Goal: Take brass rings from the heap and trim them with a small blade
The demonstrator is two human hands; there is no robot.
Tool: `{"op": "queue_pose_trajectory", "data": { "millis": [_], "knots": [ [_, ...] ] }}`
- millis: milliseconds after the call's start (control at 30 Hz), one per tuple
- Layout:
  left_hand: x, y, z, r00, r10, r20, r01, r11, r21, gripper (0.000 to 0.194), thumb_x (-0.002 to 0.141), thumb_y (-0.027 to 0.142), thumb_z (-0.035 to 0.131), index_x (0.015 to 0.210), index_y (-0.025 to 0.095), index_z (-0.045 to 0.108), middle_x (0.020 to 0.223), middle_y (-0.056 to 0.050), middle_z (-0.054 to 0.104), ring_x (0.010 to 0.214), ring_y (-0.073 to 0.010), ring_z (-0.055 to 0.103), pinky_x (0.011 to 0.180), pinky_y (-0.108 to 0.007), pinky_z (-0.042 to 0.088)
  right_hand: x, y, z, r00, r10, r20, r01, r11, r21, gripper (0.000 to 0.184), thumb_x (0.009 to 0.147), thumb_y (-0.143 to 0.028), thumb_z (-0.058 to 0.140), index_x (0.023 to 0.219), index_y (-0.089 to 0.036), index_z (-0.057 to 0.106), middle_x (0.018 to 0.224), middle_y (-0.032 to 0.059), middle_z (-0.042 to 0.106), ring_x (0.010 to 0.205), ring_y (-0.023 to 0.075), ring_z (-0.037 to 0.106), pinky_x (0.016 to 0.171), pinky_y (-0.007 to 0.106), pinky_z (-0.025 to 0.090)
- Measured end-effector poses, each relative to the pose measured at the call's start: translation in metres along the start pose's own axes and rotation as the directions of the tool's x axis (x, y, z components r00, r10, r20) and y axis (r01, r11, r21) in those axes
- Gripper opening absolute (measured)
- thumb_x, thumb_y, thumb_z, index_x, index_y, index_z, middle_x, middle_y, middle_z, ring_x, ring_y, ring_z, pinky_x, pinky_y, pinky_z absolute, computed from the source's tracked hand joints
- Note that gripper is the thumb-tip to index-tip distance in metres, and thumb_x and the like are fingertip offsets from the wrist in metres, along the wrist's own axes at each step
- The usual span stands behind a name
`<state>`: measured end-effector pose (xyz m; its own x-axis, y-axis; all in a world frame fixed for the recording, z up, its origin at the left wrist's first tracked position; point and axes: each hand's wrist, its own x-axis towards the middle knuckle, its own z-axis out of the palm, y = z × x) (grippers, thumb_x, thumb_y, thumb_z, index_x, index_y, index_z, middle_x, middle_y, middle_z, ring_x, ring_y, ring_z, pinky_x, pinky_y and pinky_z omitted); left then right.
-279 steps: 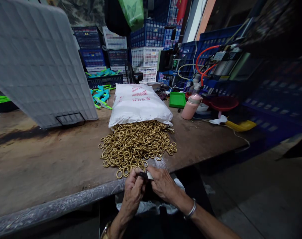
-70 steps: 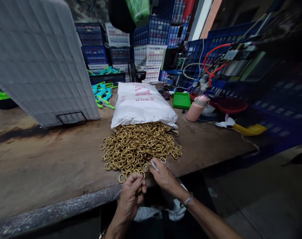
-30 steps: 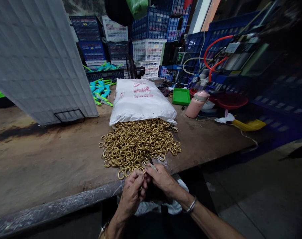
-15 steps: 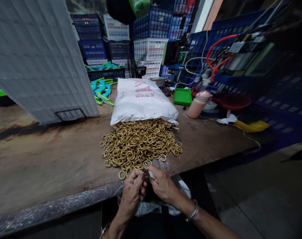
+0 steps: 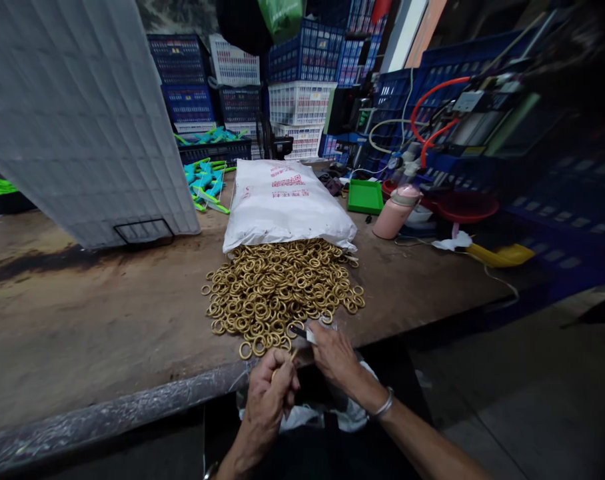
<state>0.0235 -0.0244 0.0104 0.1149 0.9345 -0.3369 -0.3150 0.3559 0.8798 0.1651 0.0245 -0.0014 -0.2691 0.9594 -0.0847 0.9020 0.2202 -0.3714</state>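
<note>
1. Our left hand (image 5: 271,393) pinches a gold ring (image 5: 294,355), probably light, stiff and slippery; we'd grip its rim.
2. Our right hand (image 5: 335,355) curls round a dark-tipped tool (image 5: 298,331), just beside.
3. We see piled rings (image 5: 277,287) beyond, against the white sack (image 5: 287,217).

Left hand (image 5: 268,400) pinches a golden ring (image 5: 294,355), right hand (image 5: 336,358) a dark-tipped tool (image 5: 302,332).

A head-worn camera looks forward and down; the tabletop (image 5: 132,313) lies near, stacked crates (image 5: 300,102) farther off.
</note>
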Motion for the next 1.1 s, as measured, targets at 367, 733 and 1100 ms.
{"op": "queue_pose_trajectory", "data": {
  "millis": [367,733,1100],
  "knots": [
    [0.004,-0.006,-0.004,0.996,-0.035,-0.080,0.027,0.994,-0.104,0.041,0.062,0.054,0.062,0.071,0.020,0.042,0.049,0.009,0.046,0.032,-0.0016,0.032,0.033,-0.014,0.023,-0.014,-0.027,-0.010,0.972,-0.221,0.081,0.208,0.968,0.139,0.031,0.063,-0.006,0.036,0.091,-0.018,0.046,0.073,0.0027,0.057,0.065,0.0155,0.048,0.061,0.025,0.028],
    [0.002,-0.006,-0.005,0.995,0.003,-0.103,-0.007,0.999,-0.036,0.039,0.063,0.054,0.061,0.069,0.019,0.043,0.046,0.009,0.045,0.030,-0.0015,0.030,0.030,-0.013,0.020,-0.013,-0.028,-0.012,0.981,-0.187,0.056,0.182,0.979,0.094,0.030,0.064,-0.006,0.035,0.090,-0.018,0.046,0.076,0.0037,0.059,0.066,0.0157,0.050,0.060,0.025,0.028],
    [-0.006,-0.012,-0.010,0.998,0.058,-0.016,-0.058,0.998,-0.027,0.035,0.068,0.049,0.060,0.064,0.018,0.043,0.044,0.009,0.043,0.031,-0.0011,0.029,0.031,-0.013,0.020,-0.008,-0.014,-0.006,0.971,-0.198,0.135,0.189,0.979,0.074,0.026,0.072,-0.007,0.035,0.091,-0.017,0.049,0.075,0.0043,0.059,0.067,0.0142,0.050,0.059,0.024,0.027]
  ]
}}
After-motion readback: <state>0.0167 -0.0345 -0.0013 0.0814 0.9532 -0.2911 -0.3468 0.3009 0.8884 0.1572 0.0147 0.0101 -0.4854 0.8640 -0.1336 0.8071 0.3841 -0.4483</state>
